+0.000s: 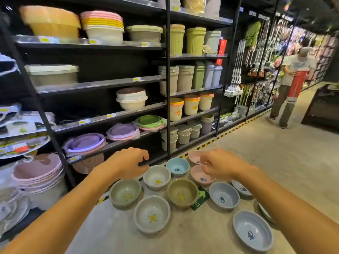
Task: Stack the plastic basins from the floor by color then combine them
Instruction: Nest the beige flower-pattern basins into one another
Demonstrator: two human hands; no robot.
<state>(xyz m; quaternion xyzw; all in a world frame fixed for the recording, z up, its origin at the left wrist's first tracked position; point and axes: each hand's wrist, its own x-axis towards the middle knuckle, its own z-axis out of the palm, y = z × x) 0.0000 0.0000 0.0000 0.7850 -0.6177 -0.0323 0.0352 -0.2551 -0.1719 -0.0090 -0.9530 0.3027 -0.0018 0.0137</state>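
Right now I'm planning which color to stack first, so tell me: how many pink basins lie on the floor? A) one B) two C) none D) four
B: two pink basins sit side by side at the far end of the group, the far pink basin and the near pink basin, both under the right hand.

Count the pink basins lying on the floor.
2. The far pink basin sits nearest the shelving, right of the light blue basin. The near pink basin lies just in front of it, partly under the right hand. Others may be hidden.
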